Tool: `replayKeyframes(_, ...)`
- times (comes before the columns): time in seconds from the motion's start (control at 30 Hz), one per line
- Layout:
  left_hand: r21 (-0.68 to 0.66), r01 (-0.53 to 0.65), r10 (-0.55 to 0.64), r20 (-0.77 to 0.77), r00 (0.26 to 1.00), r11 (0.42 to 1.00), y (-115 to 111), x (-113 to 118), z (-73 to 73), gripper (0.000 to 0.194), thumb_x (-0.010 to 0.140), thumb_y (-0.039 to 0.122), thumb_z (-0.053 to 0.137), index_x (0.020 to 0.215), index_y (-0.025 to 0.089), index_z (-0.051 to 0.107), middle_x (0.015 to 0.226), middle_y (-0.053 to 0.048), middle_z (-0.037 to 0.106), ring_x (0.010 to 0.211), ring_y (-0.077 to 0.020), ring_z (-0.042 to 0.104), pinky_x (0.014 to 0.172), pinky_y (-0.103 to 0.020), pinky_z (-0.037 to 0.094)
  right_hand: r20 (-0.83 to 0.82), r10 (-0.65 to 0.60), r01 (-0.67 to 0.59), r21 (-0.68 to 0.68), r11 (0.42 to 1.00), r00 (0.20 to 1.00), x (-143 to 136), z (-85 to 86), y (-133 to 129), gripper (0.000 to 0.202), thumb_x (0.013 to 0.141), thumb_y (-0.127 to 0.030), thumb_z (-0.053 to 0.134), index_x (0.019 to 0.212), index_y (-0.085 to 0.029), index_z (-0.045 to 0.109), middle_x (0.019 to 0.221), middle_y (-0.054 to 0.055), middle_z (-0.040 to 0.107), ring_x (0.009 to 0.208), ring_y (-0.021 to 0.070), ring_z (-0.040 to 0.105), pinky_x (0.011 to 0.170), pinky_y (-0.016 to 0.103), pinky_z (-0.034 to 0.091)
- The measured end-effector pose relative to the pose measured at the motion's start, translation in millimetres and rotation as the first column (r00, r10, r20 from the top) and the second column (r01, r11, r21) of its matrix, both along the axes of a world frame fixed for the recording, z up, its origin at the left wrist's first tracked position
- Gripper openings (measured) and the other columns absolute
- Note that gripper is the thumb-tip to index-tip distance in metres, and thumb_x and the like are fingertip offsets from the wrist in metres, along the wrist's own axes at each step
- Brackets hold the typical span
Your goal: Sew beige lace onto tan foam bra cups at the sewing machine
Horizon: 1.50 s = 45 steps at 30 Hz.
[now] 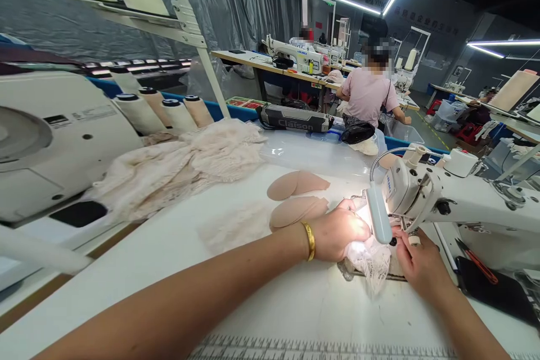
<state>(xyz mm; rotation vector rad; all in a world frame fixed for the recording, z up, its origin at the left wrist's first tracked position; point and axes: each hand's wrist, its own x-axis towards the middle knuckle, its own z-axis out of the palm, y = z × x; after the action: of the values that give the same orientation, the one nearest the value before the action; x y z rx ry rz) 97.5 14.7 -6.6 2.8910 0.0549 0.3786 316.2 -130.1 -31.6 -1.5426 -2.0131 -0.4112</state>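
White lace fabric (369, 261) lies under the head of a sewing machine (415, 185), brightly lit by a small lamp (378, 216). Curled over the lace from the left is my left hand (340, 230), its fingers closed and pressing on the cloth. My right hand (419, 259) is at the needle area on the other side; its fingertips are partly behind the lamp and machine parts, so what they touch is hidden. Two beige bra cups (297, 211) rest on the table just beyond my left wrist. Sheer lace pieces (236, 228) lie left of them.
A heap of cream lace (198, 163) and several thread cones (143, 109) stand at the left beside another machine (59, 140). Scissors with red handles (478, 261) and a black phone-like object (493, 289) lie at right. A ruler strip (316, 349) runs along the front. A person (369, 90) sits ahead.
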Motion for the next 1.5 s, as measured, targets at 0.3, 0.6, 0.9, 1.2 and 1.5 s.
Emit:
replayKeyframes(0.3,0.07,-0.078,0.082,-0.052,0.995,0.994,-10.0,-13.0,16.0,0.019,0.074,0.013,0.071,0.09,0.022,0.068,0.097,-0.002,0.071,0.092,-0.0238,0.064,0.102,-0.045,0.032,-0.022,0.158,-0.159,-0.072,0.985,0.987,-13.2,7.2,-11.2,0.026,0.101,-0.018,0.046,0.123,-0.023,0.058,0.111,0.009,0.071,0.097,0.0244,0.065,0.087,0.04,0.052)
replayKeyframes(0.6,0.181,-0.242,0.272,-0.167,0.948,0.953,-33.5,-11.7,17.1,0.052,0.076,0.063,0.075,0.095,0.015,0.068,0.097,-0.013,0.064,0.089,-0.0317,0.059,0.081,-0.044,0.043,0.122,0.126,-0.111,-0.124,0.986,0.985,-13.1,-6.4,-3.3,0.03,0.097,-0.005,0.041,0.101,-0.023,0.065,0.081,0.003,0.065,0.083,0.0201,0.059,0.077,0.032,0.045)
replayKeyframes(0.9,0.032,-0.032,0.037,-0.165,0.986,0.999,-19.9,-18.2,24.0,0.017,0.081,0.03,0.077,0.089,0.02,0.066,0.109,-0.005,0.069,0.099,-0.0266,0.061,0.084,-0.038,0.037,0.016,0.099,-0.096,-0.15,0.984,0.995,15.5,15.3,-6.2,0.033,0.097,-0.006,0.04,0.098,-0.025,0.067,0.095,0.006,0.069,0.091,0.0221,0.062,0.077,0.035,0.054)
replayKeyframes(1.2,0.068,0.0,0.002,-0.036,0.999,0.998,-15.7,-8.5,4.7,0.03,0.071,0.0,0.063,0.089,0.023,0.066,0.104,0.001,0.073,0.09,-0.0206,0.063,0.092,-0.039,0.036,-0.37,0.105,-0.26,-0.402,0.878,0.923,27.9,30.3,-12.8,0.027,0.105,-0.037,0.05,0.104,-0.028,0.075,0.105,0.005,0.072,0.099,0.0227,0.068,0.082,0.035,0.058)
replayKeyframes(1.5,0.078,0.013,-0.011,-0.032,0.999,0.997,0.0,-3.1,8.2,0.027,0.069,-0.002,0.058,0.082,0.02,0.066,0.102,-0.002,0.074,0.091,-0.0212,0.065,0.101,-0.043,0.034,-0.011,0.064,-0.065,-0.254,0.965,0.998,-0.3,-4.2,3.2,0.025,0.103,-0.025,0.051,0.116,-0.028,0.072,0.122,0.004,0.075,0.111,0.0285,0.067,0.1,0.05,0.049)
